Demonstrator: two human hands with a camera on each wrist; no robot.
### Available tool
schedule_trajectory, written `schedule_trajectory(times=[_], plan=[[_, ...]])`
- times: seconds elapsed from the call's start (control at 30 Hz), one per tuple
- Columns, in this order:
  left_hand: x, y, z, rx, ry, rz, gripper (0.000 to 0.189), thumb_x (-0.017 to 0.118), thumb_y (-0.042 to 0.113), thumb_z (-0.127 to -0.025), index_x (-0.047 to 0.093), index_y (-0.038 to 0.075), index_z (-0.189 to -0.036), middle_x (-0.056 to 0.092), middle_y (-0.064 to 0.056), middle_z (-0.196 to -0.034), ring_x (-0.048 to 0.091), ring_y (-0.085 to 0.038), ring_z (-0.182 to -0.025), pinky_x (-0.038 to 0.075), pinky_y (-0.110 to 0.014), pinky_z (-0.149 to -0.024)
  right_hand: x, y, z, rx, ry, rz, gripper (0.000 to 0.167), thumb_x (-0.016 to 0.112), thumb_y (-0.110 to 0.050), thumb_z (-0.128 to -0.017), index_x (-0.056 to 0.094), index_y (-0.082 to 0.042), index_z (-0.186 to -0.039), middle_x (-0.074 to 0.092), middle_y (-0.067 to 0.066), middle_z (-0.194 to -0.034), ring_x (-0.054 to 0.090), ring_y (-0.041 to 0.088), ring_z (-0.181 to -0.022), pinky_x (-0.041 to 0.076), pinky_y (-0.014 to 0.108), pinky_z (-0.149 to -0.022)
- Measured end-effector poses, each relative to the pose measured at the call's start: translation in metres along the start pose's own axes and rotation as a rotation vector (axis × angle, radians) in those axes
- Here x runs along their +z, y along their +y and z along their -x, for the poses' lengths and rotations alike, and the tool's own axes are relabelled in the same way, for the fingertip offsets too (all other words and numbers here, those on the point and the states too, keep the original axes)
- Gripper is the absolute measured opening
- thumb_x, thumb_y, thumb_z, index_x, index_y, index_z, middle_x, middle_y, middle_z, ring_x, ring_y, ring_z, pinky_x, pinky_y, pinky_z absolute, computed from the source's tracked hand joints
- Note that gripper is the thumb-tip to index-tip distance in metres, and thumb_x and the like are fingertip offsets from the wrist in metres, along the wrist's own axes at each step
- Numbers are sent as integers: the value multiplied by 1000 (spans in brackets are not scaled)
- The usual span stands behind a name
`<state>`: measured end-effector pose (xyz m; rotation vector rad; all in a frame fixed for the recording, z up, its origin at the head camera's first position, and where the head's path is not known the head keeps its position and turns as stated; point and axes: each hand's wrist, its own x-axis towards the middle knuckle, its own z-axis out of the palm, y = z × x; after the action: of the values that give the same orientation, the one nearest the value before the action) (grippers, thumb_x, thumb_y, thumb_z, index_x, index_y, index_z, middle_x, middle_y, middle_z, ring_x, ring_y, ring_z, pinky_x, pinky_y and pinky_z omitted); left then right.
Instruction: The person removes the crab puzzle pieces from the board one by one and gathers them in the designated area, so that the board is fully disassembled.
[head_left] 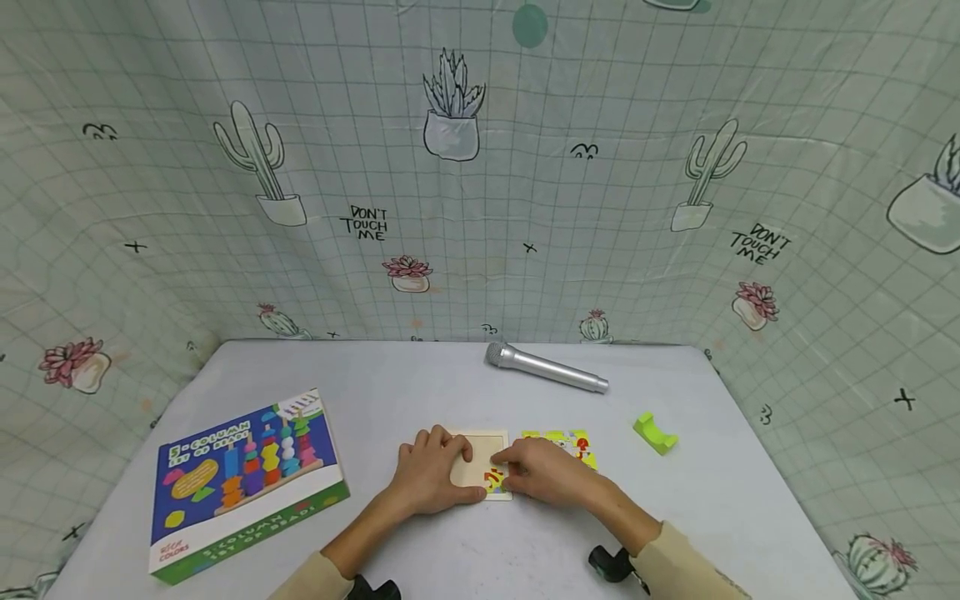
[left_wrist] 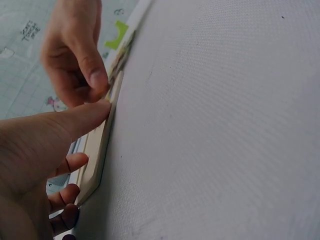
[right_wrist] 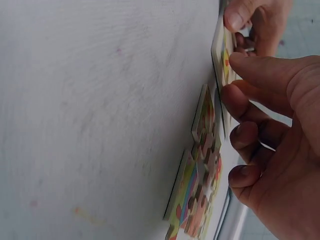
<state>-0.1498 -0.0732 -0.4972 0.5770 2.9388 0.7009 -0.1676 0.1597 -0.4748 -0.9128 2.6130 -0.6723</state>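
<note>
A pale wooden puzzle tray lies flat near the middle of the table, with a colourful puzzle piece in its lower right corner. My left hand holds the tray from the left, thumb along the near edge and fingers bent over the far left part. From the right, my right hand has its thumb and index finger at the piece in that corner. Beside the tray, partly behind the right hand, lie several loose puzzle pieces in yellow, red and other colours.
A bead-set box lies at the left of the table. At the back lies a silver microphone. A lime-green curved block sits to the right. A patterned cloth backdrop surrounds the table's back and sides.
</note>
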Motion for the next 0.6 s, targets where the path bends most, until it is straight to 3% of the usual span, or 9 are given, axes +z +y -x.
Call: schedule_trajectory(times=[0.27,0.6], plan=[[0,-1,-1,6,-3,8,47,80,59,-75,55,26,-97,42,2,-100,43,-23,-97,34,-49,-80,3,-4,-6,-48,16,50,25,73,-19,-92,74,-11,-116,64,-8,-94,51,2,-78,44,22,-70],[-1,-1,-1,1,-1,12,47,80,59,-74,55,26,-96,41,2,-99,43,-23,-96,34,-49,-79,3,-5,-5,21,79,-91,12,72,-15,-91,68,-21,-101,59,-14,-86,54,5,-78,45,24,-70]])
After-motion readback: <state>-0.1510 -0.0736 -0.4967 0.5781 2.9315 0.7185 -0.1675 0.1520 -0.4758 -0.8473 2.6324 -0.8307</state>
